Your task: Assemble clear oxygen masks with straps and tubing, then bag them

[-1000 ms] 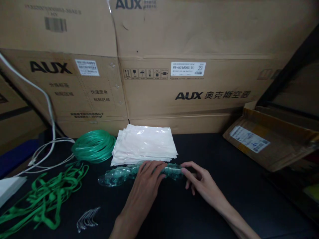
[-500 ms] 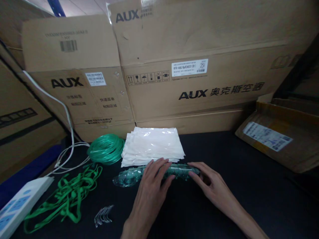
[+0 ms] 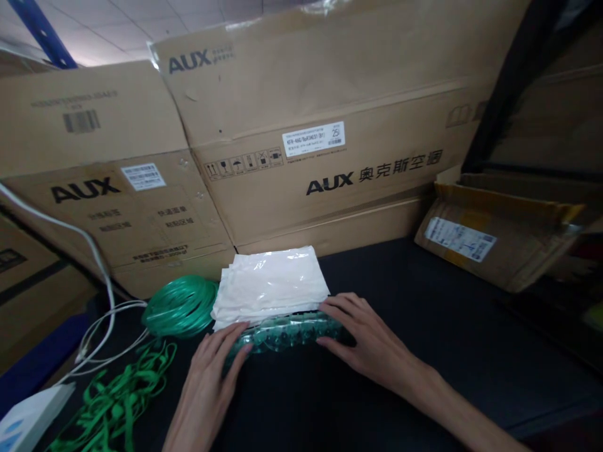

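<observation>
A long row of clear greenish plastic mask-like pieces [image 3: 287, 331] lies across the black table [image 3: 424, 314]. My left hand [image 3: 207, 370] rests on its left end with fingers stretched and slightly spread. My right hand [image 3: 362, 342] lies over its right end, fingers extended along the plastic. Just behind the row sits a stack of white plastic bags [image 3: 271, 285].
A coil of green tubing [image 3: 179, 306] lies left of the bags, with loose green straps [image 3: 117, 395] and a white cable [image 3: 101, 276] further left. A white power strip [image 3: 28, 417] shows at the lower left. AUX cardboard boxes [image 3: 330, 138] wall the back; an opened carton [image 3: 490, 235] lies right.
My left hand slid from the middle of the plastic row to its left end. My right hand moved further onto the right end. The camera tilted up and shifted.
</observation>
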Demonstrator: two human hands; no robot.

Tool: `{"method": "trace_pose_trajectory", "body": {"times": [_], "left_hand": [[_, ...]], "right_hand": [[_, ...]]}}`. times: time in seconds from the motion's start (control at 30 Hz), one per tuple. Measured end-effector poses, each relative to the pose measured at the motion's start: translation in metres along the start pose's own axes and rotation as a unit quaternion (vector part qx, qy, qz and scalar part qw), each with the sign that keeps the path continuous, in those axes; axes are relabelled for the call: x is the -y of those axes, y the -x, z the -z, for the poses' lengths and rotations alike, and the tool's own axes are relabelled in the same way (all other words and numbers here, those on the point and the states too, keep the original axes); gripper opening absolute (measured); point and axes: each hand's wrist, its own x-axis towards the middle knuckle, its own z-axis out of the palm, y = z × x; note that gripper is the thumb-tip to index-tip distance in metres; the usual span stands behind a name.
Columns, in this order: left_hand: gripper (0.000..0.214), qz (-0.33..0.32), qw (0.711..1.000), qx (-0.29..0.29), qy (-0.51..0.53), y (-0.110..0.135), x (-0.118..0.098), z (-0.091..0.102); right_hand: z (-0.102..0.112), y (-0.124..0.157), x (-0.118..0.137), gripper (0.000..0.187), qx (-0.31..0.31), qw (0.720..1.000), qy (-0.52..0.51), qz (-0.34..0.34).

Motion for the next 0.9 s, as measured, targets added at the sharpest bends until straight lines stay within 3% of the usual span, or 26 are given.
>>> {"method": "trace_pose_trajectory", "body": {"times": [0.27,0.53,0.73,0.9], "left_hand": [[0.034,-0.016,0.994,0.054,0.089,-0.013,-0.012,0.000],[0.037,-0.041,0.989,0.058,0.132,-0.022,-0.030,-0.001],[0.037,-0.086,0.986,0.071,0.121,-0.031,-0.034,-0.003],[0.032,-0.102,0.986,0.061,0.117,-0.033,-0.033,-0.004]], "right_hand": [[-0.005,-0.019,0.011,0.050,0.075,0.994,0.064,0.051],[-0.002,-0.020,0.009,0.038,0.109,0.992,0.055,0.039],[-0.002,-0.022,0.006,0.059,0.142,0.989,0.043,0.012],[-0.006,-0.025,0.009,0.050,0.161,0.986,0.038,-0.002]]}}
